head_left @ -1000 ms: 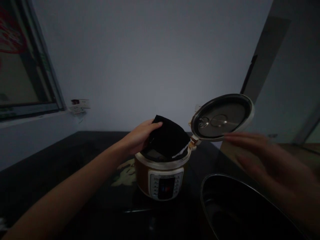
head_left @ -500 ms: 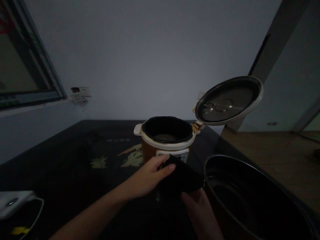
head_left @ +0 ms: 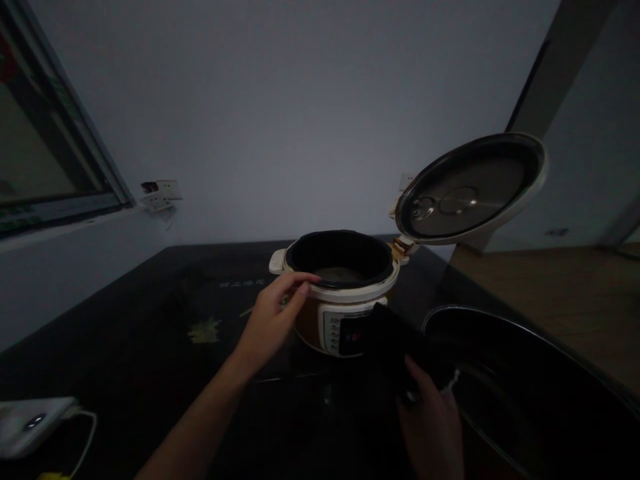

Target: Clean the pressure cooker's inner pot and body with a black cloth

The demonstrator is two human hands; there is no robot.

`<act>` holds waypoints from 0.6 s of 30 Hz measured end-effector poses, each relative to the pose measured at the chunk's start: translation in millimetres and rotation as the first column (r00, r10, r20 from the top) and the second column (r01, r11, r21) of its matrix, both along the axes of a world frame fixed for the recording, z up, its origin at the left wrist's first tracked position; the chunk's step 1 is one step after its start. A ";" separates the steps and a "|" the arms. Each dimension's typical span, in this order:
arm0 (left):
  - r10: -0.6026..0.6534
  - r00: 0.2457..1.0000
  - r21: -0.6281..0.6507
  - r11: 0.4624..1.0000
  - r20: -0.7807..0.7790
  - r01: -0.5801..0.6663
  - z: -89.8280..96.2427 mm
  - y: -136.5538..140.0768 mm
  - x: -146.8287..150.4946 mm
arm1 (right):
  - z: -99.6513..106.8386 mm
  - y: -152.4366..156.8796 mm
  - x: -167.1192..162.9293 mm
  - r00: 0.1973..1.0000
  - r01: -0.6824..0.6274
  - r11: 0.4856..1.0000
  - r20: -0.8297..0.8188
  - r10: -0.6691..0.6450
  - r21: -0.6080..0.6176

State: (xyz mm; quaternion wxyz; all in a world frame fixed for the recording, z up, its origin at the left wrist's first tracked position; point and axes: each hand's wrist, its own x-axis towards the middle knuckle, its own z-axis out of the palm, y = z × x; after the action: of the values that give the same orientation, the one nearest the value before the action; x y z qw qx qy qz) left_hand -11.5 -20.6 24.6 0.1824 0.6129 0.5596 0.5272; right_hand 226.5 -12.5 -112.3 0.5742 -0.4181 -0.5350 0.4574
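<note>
In the nearest part of the view, the right hand is closed around a black cloth, which hangs just in front of the cooker and overlaps the right side of its control panel. The dark surfaces merge there, so I cannot tell whether cloth and panel touch. To the right stands a large black pot, open at the top, beside the right hand. At lower left a white power strip with a pale cable lies on the glossy black table.

A little farther off, the left hand is at the front left rim of the electric pressure cooker. Its index finger lies along the rim with the thumb just below; whether they pinch it I cannot tell. The cooker stands upright on the table, its dark inner pot showing, its round lid swung open on a hinge at the right. A leaf print and pale lettering mark the tabletop to the left.

Beyond rise a grey wall, sockets and, at left, a window.
</note>
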 end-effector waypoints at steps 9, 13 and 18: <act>0.032 0.989 0.106 0.994 -0.144 -0.017 -9.7 7.2 -8.8 | 37.9 39.9 -45.9 0.925 0.244 0.837 0.142 -0.353 0.490; 0.038 0.973 0.164 0.987 -0.226 -0.001 -13.2 4.6 -18.7 | 24.9 44.4 -60.2 0.889 0.039 0.841 0.365 -0.276 0.540; 0.060 0.962 0.184 0.983 -0.268 -0.010 -10.3 2.0 -25.2 | 19.2 36.2 -65.4 0.765 -0.184 0.735 0.564 -0.309 0.652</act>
State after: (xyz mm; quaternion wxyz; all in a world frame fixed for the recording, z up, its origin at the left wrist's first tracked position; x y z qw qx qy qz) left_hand -36.7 -18.6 14.4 0.0377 0.6836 0.5398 0.4898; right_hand 161.1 23.7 -93.1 0.4835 -0.3298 -0.8098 0.0396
